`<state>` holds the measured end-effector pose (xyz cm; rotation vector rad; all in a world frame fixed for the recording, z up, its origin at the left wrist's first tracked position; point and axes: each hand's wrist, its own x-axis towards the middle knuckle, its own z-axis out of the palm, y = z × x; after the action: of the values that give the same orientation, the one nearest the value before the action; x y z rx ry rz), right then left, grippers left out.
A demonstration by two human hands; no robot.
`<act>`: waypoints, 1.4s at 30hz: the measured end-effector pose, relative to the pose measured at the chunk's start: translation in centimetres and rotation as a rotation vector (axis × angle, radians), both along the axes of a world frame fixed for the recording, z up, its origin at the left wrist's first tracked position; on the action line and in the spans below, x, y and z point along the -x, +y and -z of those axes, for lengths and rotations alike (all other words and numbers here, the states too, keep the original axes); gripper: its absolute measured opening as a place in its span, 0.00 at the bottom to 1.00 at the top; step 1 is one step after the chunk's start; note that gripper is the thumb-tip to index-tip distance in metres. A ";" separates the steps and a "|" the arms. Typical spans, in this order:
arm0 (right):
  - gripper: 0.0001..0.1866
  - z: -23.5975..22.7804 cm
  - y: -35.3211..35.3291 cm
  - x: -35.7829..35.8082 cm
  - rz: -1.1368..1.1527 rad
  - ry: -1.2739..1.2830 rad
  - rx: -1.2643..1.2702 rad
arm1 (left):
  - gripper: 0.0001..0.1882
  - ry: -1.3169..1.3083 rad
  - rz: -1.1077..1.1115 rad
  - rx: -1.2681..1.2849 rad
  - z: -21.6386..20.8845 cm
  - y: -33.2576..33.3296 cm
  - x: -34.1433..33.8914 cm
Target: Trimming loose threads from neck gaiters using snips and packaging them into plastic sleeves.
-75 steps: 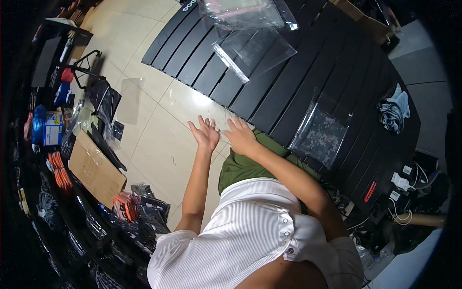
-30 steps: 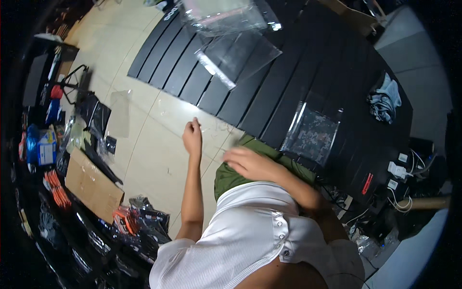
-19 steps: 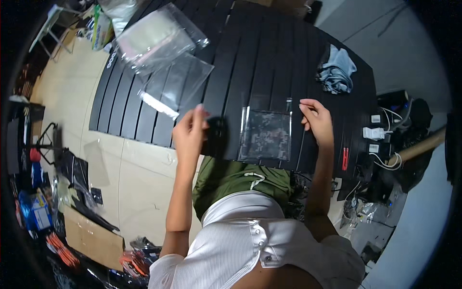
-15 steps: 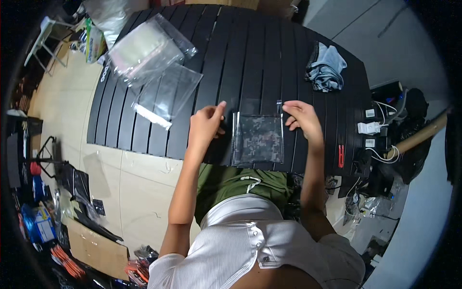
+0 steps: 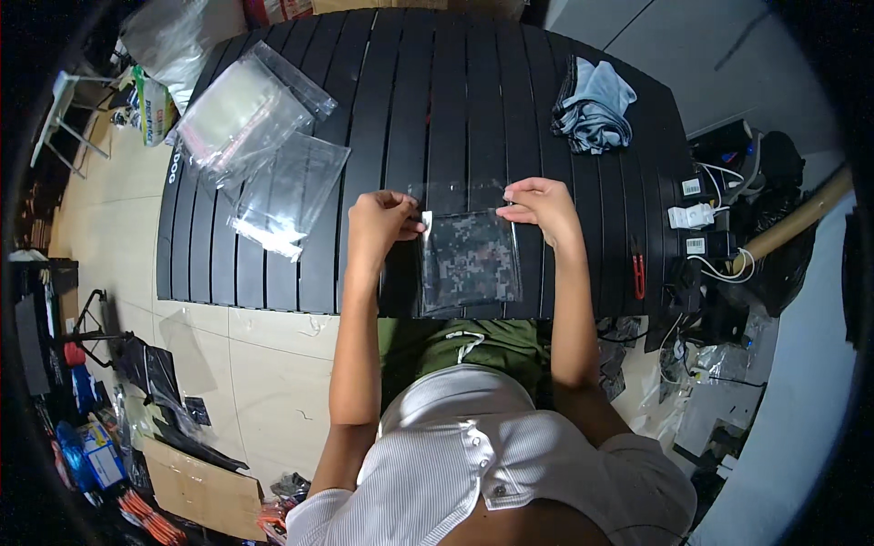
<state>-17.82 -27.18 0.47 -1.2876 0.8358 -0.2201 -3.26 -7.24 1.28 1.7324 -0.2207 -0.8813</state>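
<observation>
A clear plastic bag lies near the table's front edge, its open-looking upper part spread flat away from me. Inside it is a flat, folded piece of grey digital-camouflage fabric. My left hand pinches the bag's upper left edge between thumb and fingers. At the upper right edge, my right hand pinches the film with fingertips pressed together. The hands sit level with each other, just beyond the fabric's far edge.
Clear plastic bags are piled on the slatted black table at the left. Crumpled blue denim lies far right, and red-handled snips near right. Chargers with white cables stand beyond the table's right edge.
My left hand has come to the bag's left edge and closed on it. The right hand's fingers have closed on the right edge. The whole view has shifted slightly.
</observation>
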 end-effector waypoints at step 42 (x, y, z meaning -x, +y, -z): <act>0.06 1.0 -0.3 1.9 -0.100 -0.197 0.058 | 0.04 -0.454 0.225 0.205 2.7 2.0 -0.6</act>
<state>-19.73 -27.46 -0.48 -1.3350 0.5990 -0.2881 -2.69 -5.25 -1.43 1.7144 -0.7924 -0.5869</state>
